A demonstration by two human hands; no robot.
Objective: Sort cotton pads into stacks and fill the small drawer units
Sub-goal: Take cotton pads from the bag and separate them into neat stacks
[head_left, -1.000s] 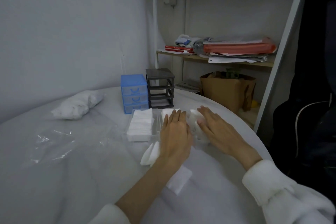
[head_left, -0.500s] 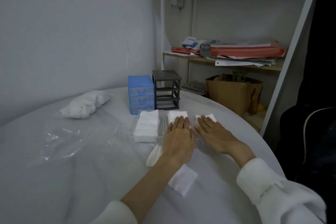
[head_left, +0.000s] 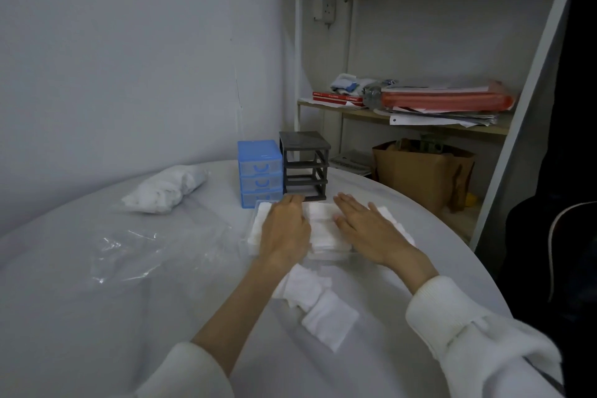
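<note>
Three clear drawers full of white cotton pads lie side by side on the table in front of the drawer units. My left hand (head_left: 284, 229) rests flat over the left drawer's stack (head_left: 256, 229). My right hand (head_left: 365, 229) lies flat over the right stack (head_left: 392, 220). The middle stack (head_left: 323, 229) shows between them. A blue drawer unit (head_left: 260, 173) has its drawers in. Next to it stands a dark grey unit (head_left: 305, 166), an empty frame. Loose cotton pads (head_left: 318, 304) lie near my left forearm.
A bag of cotton pads (head_left: 164, 189) lies at the back left. A crumpled clear plastic bag (head_left: 139, 245) spreads over the white round table (head_left: 97, 317). Behind stands a shelf (head_left: 403, 116) with books and papers, and a brown paper bag (head_left: 423, 171) on the floor.
My left hand has shifted left from the middle stack onto the left one. My right hand has moved slightly forward over the right stack. The view has tilted up a little.
</note>
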